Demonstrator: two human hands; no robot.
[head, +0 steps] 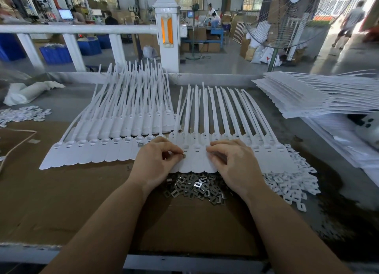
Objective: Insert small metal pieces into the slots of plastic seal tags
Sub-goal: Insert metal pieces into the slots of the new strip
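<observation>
Cardboard [61, 191] covers our bench; our left hand [155, 161] pinches a metal clip [184, 155] above the clip pile [196, 186] while our right hand [233, 161], fingers curled, steadies the tags [196, 161] there.

Your left hand [155, 161] and right hand [233, 163] are bare: you wear no gloves, rings, watch or wristband. Both forearms are uncovered up to the bottom edge of the view, with no sleeve showing. Your fingernails, where they can be seen, are short and unpainted.
</observation>
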